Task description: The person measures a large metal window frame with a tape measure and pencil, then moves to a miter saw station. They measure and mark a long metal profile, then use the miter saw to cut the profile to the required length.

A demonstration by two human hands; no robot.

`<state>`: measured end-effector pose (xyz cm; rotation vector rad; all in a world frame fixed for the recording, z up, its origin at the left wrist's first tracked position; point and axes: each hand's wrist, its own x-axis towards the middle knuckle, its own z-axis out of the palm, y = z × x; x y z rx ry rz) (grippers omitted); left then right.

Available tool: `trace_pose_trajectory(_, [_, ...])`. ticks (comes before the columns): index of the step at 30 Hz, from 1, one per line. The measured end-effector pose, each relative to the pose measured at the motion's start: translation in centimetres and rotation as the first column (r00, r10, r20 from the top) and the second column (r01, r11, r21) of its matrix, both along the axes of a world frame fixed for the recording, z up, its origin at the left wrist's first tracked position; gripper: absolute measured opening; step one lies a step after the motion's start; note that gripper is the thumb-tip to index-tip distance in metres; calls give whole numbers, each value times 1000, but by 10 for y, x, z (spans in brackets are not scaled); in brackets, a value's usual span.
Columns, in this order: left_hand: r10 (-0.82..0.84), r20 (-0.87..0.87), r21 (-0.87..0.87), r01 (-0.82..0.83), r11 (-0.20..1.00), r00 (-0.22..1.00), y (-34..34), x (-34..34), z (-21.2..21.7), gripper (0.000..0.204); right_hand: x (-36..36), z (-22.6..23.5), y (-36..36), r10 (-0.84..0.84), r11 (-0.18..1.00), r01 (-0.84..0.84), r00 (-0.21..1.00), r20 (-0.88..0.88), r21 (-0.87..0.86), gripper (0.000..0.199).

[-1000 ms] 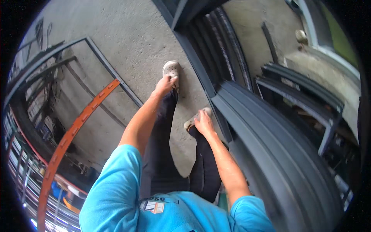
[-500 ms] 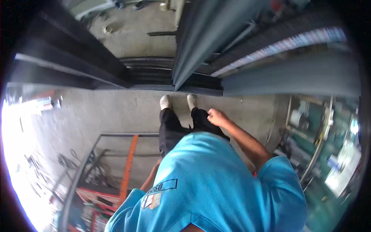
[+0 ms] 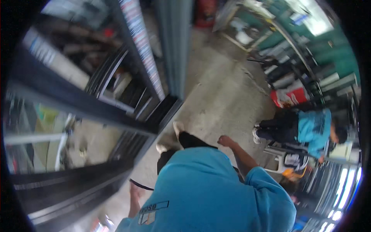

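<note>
Charcoal metal frames (image 3: 77, 174) crowd the whole left side

And what a wall of bars that is, tall and angled, running from the top edge down past the feet! Next in size comes the concrete floor (image 3: 224, 85), bare grey and opening out to the upper right, and then the wearer's own turquoise shirt (image 3: 205, 181), broad across the lower middle. Over at far right, a co-worker (image 3: 313, 125) in a matching top and dark trousers, well apart from the wearer. Just beyond that person lies a red-and-white bag (image 3: 290, 94), near a jumble of dark and pale lengths

Down to the smaller stuff: two pale shoes (image 3: 177, 127) on the floor, close to the foot of the frames. Right hand (image 3: 226, 141) next, held low in front of the shirt, over the floor; fingers look bent, but blur hides how narrow the grip is or whether it contains anything. Left hand (image 3: 136, 191), low on the frames' side, and I cannot tell whether it is wide or narrow. Smallest of all, a thin black strip (image 3: 141, 185) crosses right by that left hand, slanting toward the shirt; whether it is held, touched or merely behind, the view does not settle
</note>
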<state>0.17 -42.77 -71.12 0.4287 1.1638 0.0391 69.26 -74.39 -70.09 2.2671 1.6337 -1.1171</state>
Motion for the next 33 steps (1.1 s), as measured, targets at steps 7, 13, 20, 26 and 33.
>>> trace_pose_trajectory(7, [-72,-259,-13,71,997,963,21,154,11,67,-17,-14,-76,-864,502,821,489,-119,-271,29])
trace_pose_trajectory(13, [74,-222,120,-48,992,972,62,253,36,66,29,-17,-59,-938,287,873,173,-301,-394,23])
trace_pose_trajectory(20, [-18,-247,130,51,990,969,68,374,53,64,172,-92,-72,-564,781,534,826,-3,325,37])
trace_pose_trajectory(26, [-196,-164,12,201,980,967,46,530,53,64,223,-33,-67,-862,170,969,235,-450,180,36])
trace_pose_trajectory(33, [-326,22,-218,323,921,945,59,758,51,64,194,-35,-125,-818,-243,891,-401,-413,-384,23])
